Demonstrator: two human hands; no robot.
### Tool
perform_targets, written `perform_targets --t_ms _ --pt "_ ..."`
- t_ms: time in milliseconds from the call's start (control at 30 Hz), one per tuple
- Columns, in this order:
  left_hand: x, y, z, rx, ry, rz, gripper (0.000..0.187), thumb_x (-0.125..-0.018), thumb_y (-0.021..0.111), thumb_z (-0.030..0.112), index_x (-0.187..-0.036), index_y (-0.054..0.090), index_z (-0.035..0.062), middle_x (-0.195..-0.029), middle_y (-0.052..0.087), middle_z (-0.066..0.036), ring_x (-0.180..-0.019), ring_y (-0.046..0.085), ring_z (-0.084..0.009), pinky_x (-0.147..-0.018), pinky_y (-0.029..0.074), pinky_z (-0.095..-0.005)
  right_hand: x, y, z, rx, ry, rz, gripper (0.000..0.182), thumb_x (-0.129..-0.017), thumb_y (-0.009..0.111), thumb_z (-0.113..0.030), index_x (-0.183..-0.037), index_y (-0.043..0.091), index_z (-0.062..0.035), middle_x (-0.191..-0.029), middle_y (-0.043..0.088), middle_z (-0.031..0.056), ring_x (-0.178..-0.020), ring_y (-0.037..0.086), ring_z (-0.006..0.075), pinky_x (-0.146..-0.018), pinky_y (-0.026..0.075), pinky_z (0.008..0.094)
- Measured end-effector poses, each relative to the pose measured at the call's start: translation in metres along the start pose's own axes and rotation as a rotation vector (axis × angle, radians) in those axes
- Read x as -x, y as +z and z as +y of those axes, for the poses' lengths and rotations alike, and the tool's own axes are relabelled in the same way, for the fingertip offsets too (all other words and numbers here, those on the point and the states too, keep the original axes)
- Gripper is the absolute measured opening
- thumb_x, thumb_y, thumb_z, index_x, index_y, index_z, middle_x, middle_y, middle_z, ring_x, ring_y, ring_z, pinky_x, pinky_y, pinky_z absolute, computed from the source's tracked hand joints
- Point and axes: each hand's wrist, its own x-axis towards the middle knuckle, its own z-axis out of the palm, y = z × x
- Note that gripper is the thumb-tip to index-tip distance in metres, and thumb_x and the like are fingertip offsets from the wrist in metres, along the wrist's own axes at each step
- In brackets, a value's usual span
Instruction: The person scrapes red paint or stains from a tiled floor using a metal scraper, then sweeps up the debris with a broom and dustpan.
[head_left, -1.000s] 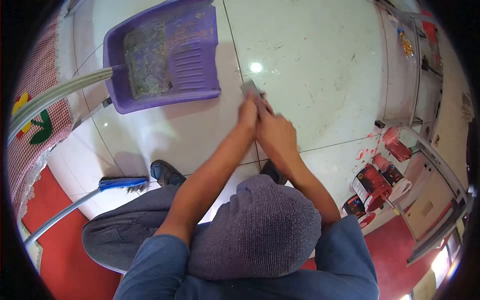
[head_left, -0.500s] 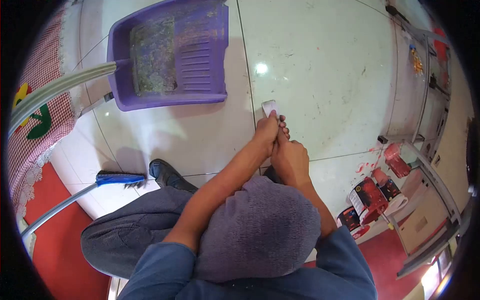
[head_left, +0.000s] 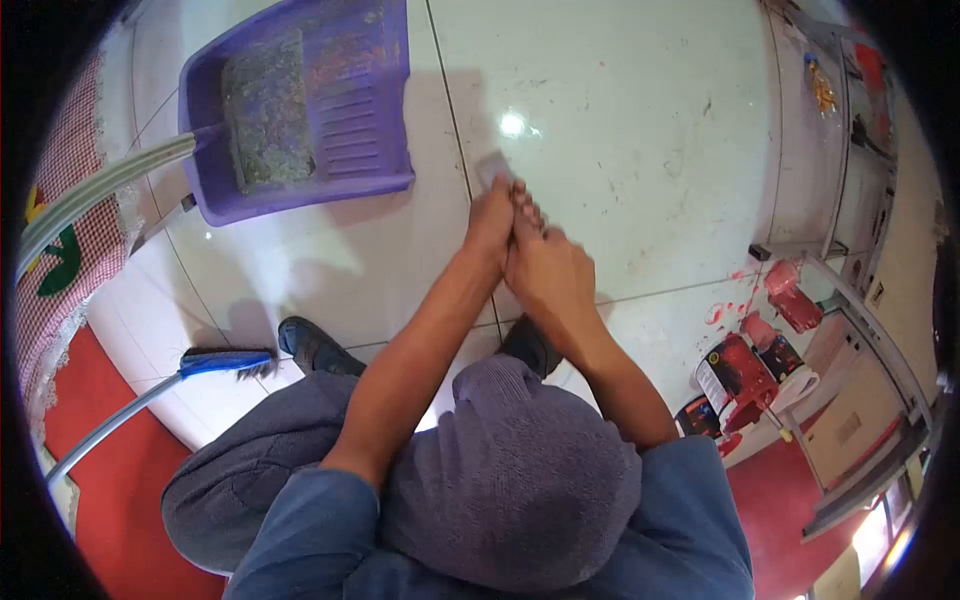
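A scraper point(head_left: 492, 164) with a flat, pale blade touches the white tiled floor point(head_left: 620, 150), close to a dark tile joint. Both hands are closed round it. My left hand point(head_left: 490, 218) sits nearer the blade, its thumb pressed along the top. Behind it, my right hand point(head_left: 552, 275) wraps the handle, which the fingers mostly hide. Dark marks and specks dot the tiles around and to the right of the blade. Left of the hands lies a purple dustpan point(head_left: 392, 120) with dusty grey debris inside.
A blue-headed broom point(head_left: 228, 361) lies at the left beside a checked cloth point(head_left: 75, 150). Red-smeared paint cans point(head_left: 735, 375) and red spatters are on the right, near a metal ladder-like frame point(head_left: 845, 170). My shoes point(head_left: 315, 348) rest on the floor below.
Both hands have pushed the scraper forward over the tiles, away from my body. The whole view has shifted, so the dustpan and broom appear further left.
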Motion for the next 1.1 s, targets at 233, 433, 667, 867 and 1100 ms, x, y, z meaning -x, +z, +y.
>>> perform_targets --t_ms 233,433,667,867,1100 --pt "0.008 -0.001 0.029 0.059 0.015 0.151 0.037 -0.1 0.033 0.035 -0.08 0.049 0.007 -0.062 0.044 -0.001 -0.051 0.041 -0.0127 -0.05 0.04 -0.0264 -0.02 0.001 -0.032 0.024 -0.053 -0.082 0.04 -0.082 0.059 -0.028 -0.112 0.057 -0.0004 -0.094 0.061 0.0255 -0.07 0.065 0.0372 -0.059 0.053 0.0459" --pt "0.026 -0.015 0.02 -0.058 0.048 0.006 0.039 -0.1 0.033 0.037 -0.077 0.046 0.0078 -0.059 0.043 -0.001 -0.051 0.042 -0.0144 -0.05 0.042 -0.0291 -0.005 -0.007 -0.045 -0.007 -0.104 -0.02 0.038 -0.082 0.06 -0.025 -0.107 0.058 0.0036 -0.097 0.062 0.026 -0.072 0.066 0.0361 -0.059 0.054 0.0438" --pt "0.006 -0.003 0.021 -0.093 -0.042 0.011 0.036 -0.098 0.038 0.034 -0.077 0.046 0.0067 -0.06 0.044 -0.002 -0.05 0.043 -0.0156 -0.05 0.043 -0.0285 -0.004 0.0 -0.032 -0.032 0.036 -0.011 0.047 -0.084 0.056 -0.026 -0.126 0.05 -0.0079 -0.074 0.063 0.0247 -0.064 0.062 0.0421 -0.058 0.05 0.0502" --pt "-0.003 0.045 0.055 -0.388 0.12 0.085 0.037 -0.098 0.036 0.035 -0.076 0.046 0.0067 -0.059 0.044 -0.002 -0.05 0.043 -0.0168 -0.049 0.043 -0.0308 -0.051 -0.009 -0.034 -0.022 -0.013 0.063 0.035 -0.086 0.053 -0.026 -0.11 0.057 0.0 -0.082 0.064 0.0254 -0.07 0.064 0.0419 -0.061 0.053 0.0477" --pt "-0.012 0.008 0.033 0.125 -0.09 0.048 0.039 -0.098 0.037 0.036 -0.074 0.046 0.0073 -0.059 0.047 -0.004 -0.054 0.048 -0.0156 -0.05 0.043 -0.0303 -0.024 -0.014 -0.036 0.0 -0.046 0.028 0.031 -0.083 0.056 -0.023 -0.104 0.061 0.0006 -0.085 0.064 0.0231 -0.069 0.065 0.0397 -0.062 0.054 0.0459"
